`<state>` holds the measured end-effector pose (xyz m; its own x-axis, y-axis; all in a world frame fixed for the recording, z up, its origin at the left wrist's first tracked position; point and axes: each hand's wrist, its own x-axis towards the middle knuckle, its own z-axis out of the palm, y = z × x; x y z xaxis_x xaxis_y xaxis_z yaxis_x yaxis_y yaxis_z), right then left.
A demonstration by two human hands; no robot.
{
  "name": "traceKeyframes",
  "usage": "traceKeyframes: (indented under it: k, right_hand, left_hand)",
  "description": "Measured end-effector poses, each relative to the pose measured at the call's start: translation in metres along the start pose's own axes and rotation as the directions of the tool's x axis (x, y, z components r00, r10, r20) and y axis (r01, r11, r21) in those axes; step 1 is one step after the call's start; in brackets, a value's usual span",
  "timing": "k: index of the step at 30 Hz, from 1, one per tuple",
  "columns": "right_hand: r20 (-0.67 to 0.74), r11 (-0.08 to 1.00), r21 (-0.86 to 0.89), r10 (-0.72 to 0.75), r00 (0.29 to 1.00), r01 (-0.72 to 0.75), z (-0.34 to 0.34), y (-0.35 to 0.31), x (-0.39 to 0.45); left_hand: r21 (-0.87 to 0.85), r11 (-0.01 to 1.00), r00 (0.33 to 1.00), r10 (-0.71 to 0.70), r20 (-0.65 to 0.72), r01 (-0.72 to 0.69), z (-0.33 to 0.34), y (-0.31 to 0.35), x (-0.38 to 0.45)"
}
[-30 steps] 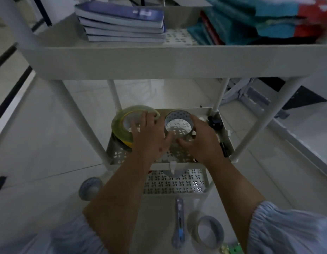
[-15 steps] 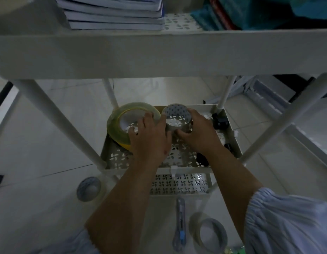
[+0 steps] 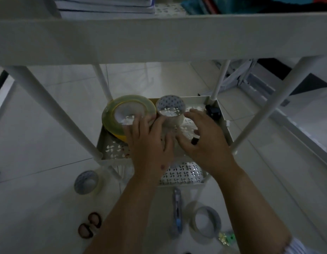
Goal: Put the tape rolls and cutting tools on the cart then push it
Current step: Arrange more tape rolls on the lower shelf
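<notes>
Reaching with both hands into the middle tray (image 3: 224,123) of the white cart (image 3: 159,39). Left hand (image 3: 149,143) lying with fingers spread and nearly straight, fingertips touching the big yellow-edged tape roll (image 3: 113,114) and the small patterned tape roll (image 3: 171,109), gripping neither. Right hand (image 3: 204,140) hovering loosely curled just beside the small roll, holding nothing, thumb near a small dark object (image 3: 195,141). Both rolls sitting side by side at the tray's far end. Still lying on the floor (image 3: 40,125) in front of the cart: another patterned roll (image 3: 85,182), a wide grey roll (image 3: 206,222), a blue utility knife (image 3: 177,211) and scissors (image 3: 89,225)
</notes>
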<state>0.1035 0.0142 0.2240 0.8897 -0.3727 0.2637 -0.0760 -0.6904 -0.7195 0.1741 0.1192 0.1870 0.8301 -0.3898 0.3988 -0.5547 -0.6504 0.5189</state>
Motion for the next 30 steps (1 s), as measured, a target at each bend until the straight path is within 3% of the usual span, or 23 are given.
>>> traceKeyframes:
  k: [3,6,8,11,14,17,23,26,30]
  right_hand:
    - [-0.034,0.998,0.05,0.038,0.999,-0.036,0.001,0.003,-0.036]
    - [-0.12,0.998,0.061,0.011,0.993,-0.004,0.002,0.01,-0.075]
    - [-0.125,0.998,0.063,0.027,0.992,-0.019,0.009,0.026,-0.1]
    - [-0.049,0.981,0.026,0.192,0.98,-0.191,0.028,0.065,-0.14]
    - [0.069,0.924,-0.054,0.383,0.921,-0.38,0.048,0.103,-0.178]
    - [0.169,0.867,-0.139,0.498,0.851,-0.479,0.063,0.131,-0.203]
    - [0.201,0.795,-0.188,0.605,0.77,-0.576,0.08,0.169,-0.217]
    - [0.263,0.803,-0.1,0.591,0.763,-0.588,0.079,0.17,-0.215]
    - [0.251,0.833,-0.018,0.54,0.804,-0.554,0.077,0.17,-0.217]
  left_hand:
    - [-0.23,0.973,0.999,-0.034,-0.026,0.027,-0.002,-0.001,-0.042]
    - [-0.294,0.954,0.997,-0.071,-0.023,0.061,-0.003,-0.003,-0.093]
    - [-0.324,0.938,0.992,-0.124,0.03,0.127,0.004,-0.005,-0.125]
    - [-0.354,0.903,0.964,-0.185,0.193,0.245,0.024,-0.008,-0.164]
    - [-0.352,0.869,0.889,-0.186,0.419,0.348,0.05,-0.01,-0.194]
    - [-0.314,0.842,0.785,-0.189,0.589,0.439,0.07,-0.007,-0.213]
    - [-0.19,0.785,0.53,-0.198,0.824,0.589,0.104,0.002,-0.226]
    - [-0.118,0.755,0.39,-0.193,0.9,0.645,0.115,0.008,-0.227]
    - [-0.136,0.694,0.42,-0.257,0.871,0.707,0.12,0.009,-0.229]
